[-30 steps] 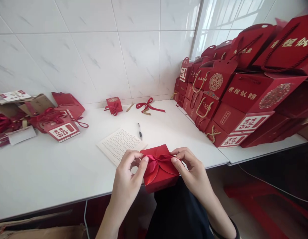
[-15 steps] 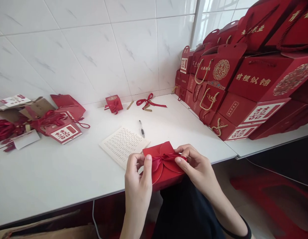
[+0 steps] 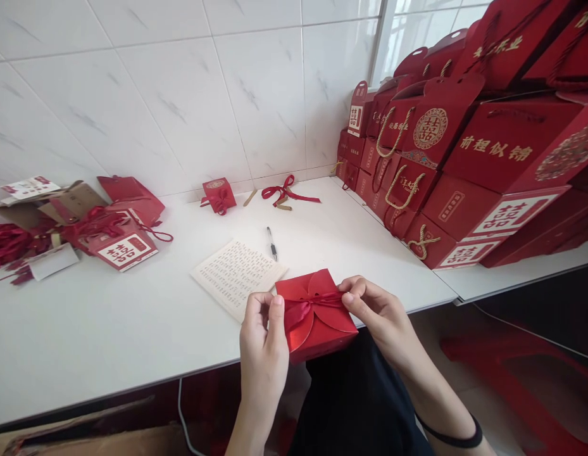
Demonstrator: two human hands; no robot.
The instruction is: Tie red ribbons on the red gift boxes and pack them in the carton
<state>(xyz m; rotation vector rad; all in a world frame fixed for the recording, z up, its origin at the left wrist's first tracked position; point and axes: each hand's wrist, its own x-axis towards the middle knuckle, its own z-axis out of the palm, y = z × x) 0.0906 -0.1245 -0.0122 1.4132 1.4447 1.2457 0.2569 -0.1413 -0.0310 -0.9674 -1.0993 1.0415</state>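
Observation:
A red gift box (image 3: 331,326) with curved, petal-like flaps sits at the table's front edge, above my lap. Across its top runs a dark red satin ribbon (image 3: 300,311), crossed or knotted at the middle. My left hand (image 3: 264,332) is closed at the box's left side, thumb and fingers pinching the ribbon's left end. On the other side, my right hand (image 3: 376,310) pinches the ribbon's right end between thumb and fingertips. Just behind the box lies a sheet of paper covered in writing (image 3: 239,275), its near corner close to my left hand.
A black pen (image 3: 272,244) lies beyond the paper. Near the wall are a small red box (image 3: 218,195) and a loose red ribbon (image 3: 287,190). Ribbons and cards, among them a white-labelled card (image 3: 127,251), pile up at left. Stacked red boxes (image 3: 436,158) fill the right side.
My right hand has shifted slightly right, drawing its ribbon end outward. The ribbon lies thinner and straighter on the right, and more of the box's top shows. My left hand stays nearly in place.

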